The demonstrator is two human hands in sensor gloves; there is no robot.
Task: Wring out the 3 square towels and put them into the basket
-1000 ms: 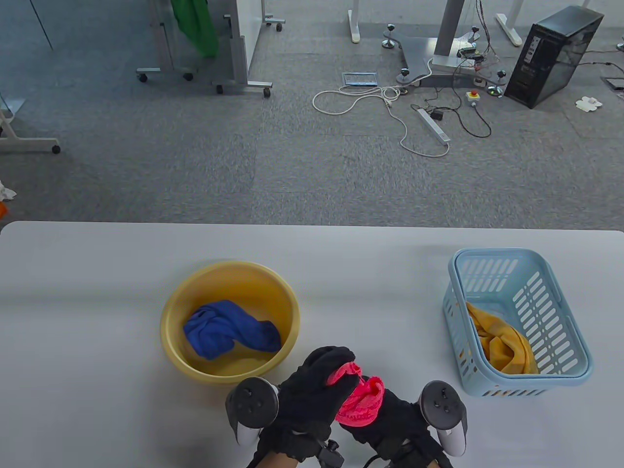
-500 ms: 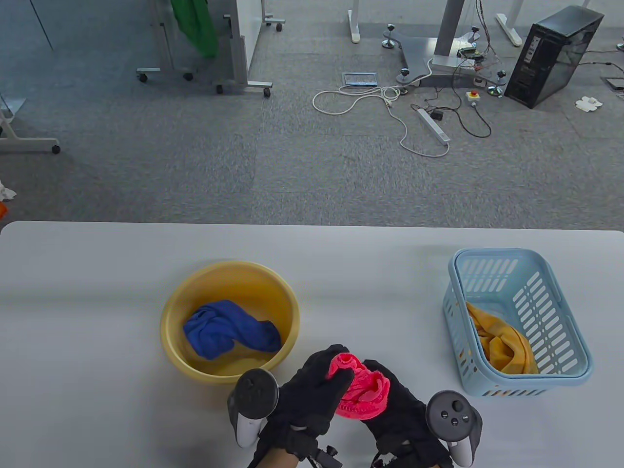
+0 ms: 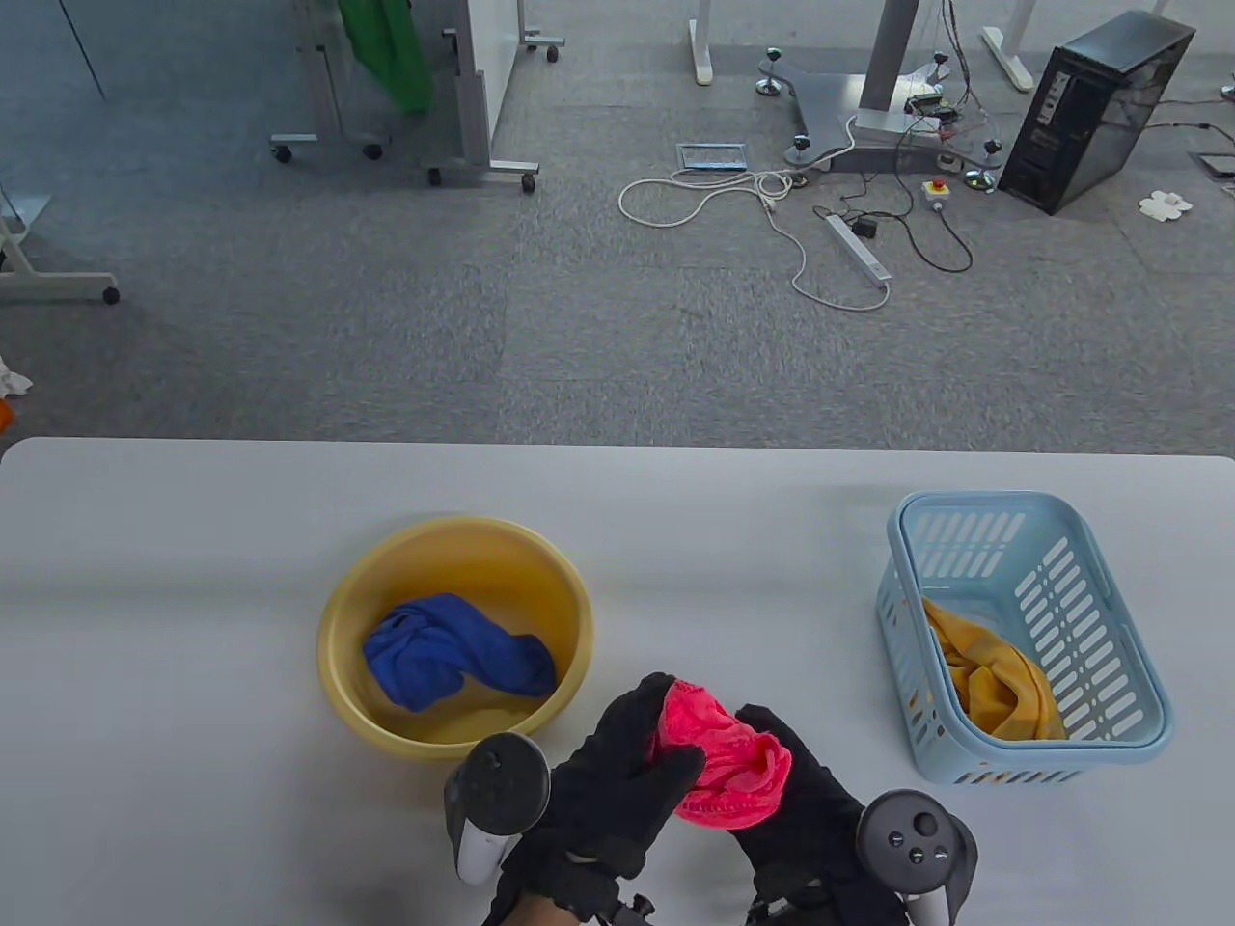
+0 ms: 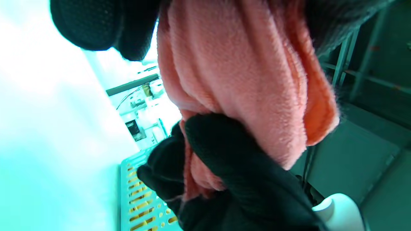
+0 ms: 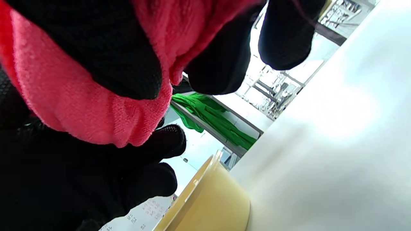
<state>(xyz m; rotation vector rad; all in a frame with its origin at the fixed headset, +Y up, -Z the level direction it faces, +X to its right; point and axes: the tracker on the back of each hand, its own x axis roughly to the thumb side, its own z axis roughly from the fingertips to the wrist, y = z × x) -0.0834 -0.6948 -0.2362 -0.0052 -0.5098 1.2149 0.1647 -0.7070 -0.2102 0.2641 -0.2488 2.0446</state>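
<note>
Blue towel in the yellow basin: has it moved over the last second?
No. The blue towel lies in the same spot inside the yellow basin, same bunched shape.

On the tabletop [image 3: 193,598], a basin [image 3: 347,617] sits left of centre with one towel [image 3: 453,656] inside. A basket [image 3: 1110,598] stands toward the right edge, holding another towel [image 3: 994,675]. Near the front edge, between them, both hands [image 3: 617,781] [image 3: 810,820] grip a third towel [image 3: 724,762].

The pink towel [image 3: 724,772] is fluffy, napped cloth, bunched between black knit gloves. The yellow basin [image 3: 338,666] is smooth, slightly glossy plastic; the blue basket [image 3: 1119,617], slotted matt plastic. The table [image 3: 193,579] top is smooth and matt white.
</note>
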